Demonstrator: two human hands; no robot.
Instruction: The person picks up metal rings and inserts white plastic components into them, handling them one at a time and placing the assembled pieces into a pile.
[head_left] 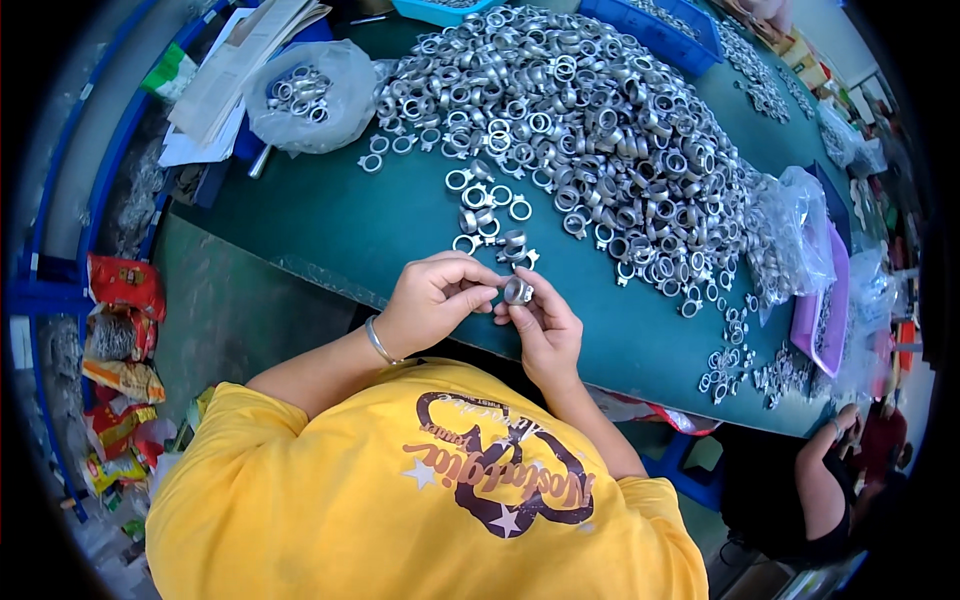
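Note:
Just past the table's near edge, my right hand [548,328] holds a small silver metal ring [517,291] between thumb and fingers. The ring has a short cylindrical wall and a small lug on its side. My left hand [432,300], with a bangle on the wrist, is closed in a pinch at the ring's left side. Whether a small part sits between those fingertips is too small to tell. Right beyond my hands lie several loose metal rings [481,196], some stacked, in front of a large heap of similar rings [600,130].
A clear plastic bag [310,95] with rings stands at the far left beside stacked papers [240,70]. Blue trays [655,30] stand at the back. On the right are a pink basket [830,300], plastic bags and small metal parts [735,370]. Another person's arm [820,480] shows at lower right.

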